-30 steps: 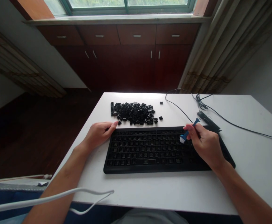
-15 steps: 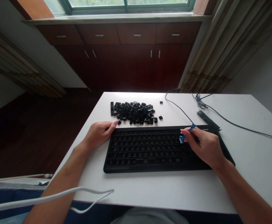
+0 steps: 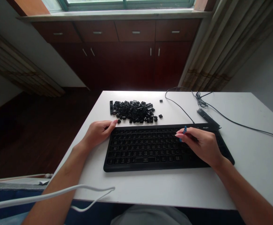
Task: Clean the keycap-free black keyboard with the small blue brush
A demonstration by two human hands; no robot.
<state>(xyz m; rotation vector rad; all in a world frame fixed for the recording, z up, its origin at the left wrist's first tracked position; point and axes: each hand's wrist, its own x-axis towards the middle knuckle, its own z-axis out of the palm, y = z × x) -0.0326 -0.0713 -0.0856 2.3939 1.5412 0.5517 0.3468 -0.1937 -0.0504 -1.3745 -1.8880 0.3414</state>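
A black keyboard (image 3: 143, 148) with its keycaps off lies on the white table, its bare key sockets showing. My right hand (image 3: 200, 140) is over its right part, thumb and fingers pinching a small blue brush (image 3: 185, 130); most of the brush is hidden by the fingers. At the keyboard's upper left corner my left hand (image 3: 100, 132) is closed, with the thumb along the corner and the other fingers curled on the edge. Just behind the keyboard lies a heap of loose black keycaps (image 3: 133, 111), one of them by my left fingertips.
A long black plastic piece (image 3: 208, 118) lies behind the keyboard's right end. The dark cable (image 3: 178, 104) loops across the table (image 3: 251, 168) into a bundle. A white cord (image 3: 80, 187) hangs in the foreground. Wooden cabinets (image 3: 131, 62) stand beyond the table.
My right hand has moved slightly left over the keyboard, and the blue brush has turned more upright. My left hand stays at the corner. The whole view has shifted a little.
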